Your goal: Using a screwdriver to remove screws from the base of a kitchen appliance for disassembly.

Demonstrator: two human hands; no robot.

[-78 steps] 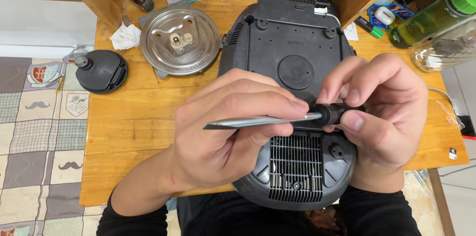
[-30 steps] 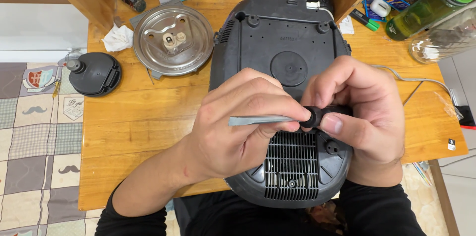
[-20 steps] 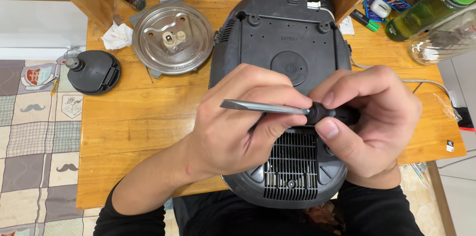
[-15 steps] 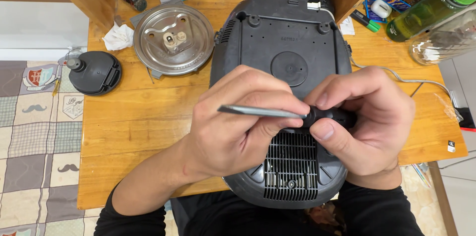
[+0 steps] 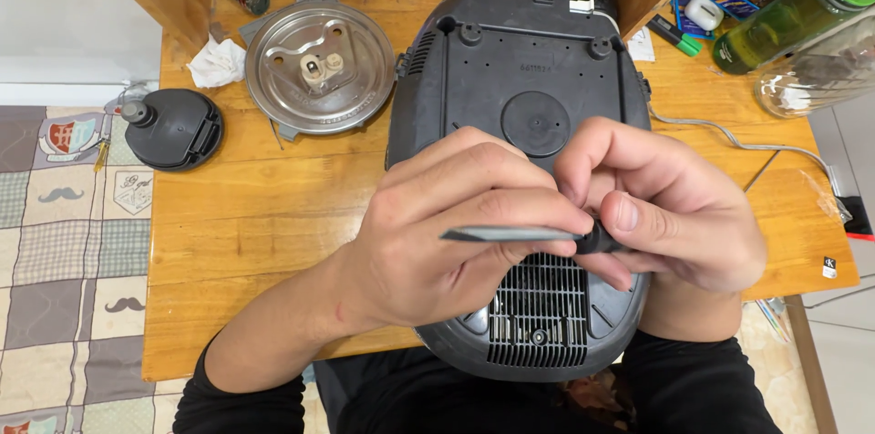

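Observation:
A dark grey appliance (image 5: 510,78) lies upside down on the wooden table (image 5: 246,215), its vented base toward me. Both hands are over it, holding a flat-bladed screwdriver (image 5: 510,234). My right hand (image 5: 674,206) pinches the black handle end between thumb and fingers. My left hand (image 5: 437,233) curls around the metal shaft, whose flat tip sticks out to the left over the palm. The hands hide the middle of the appliance's base.
A round metal plate (image 5: 314,67) lies left of the appliance, a black round lid (image 5: 173,129) at the table's left edge, and a crumpled tissue (image 5: 214,63) nearby. A green bottle (image 5: 784,5) and glass jar (image 5: 816,78) stand at the right. A grey cable (image 5: 720,133) trails right.
The screwdriver has shifted slightly in my hands, its tip swinging a little; both hands stay over the appliance. The camera has moved a little.

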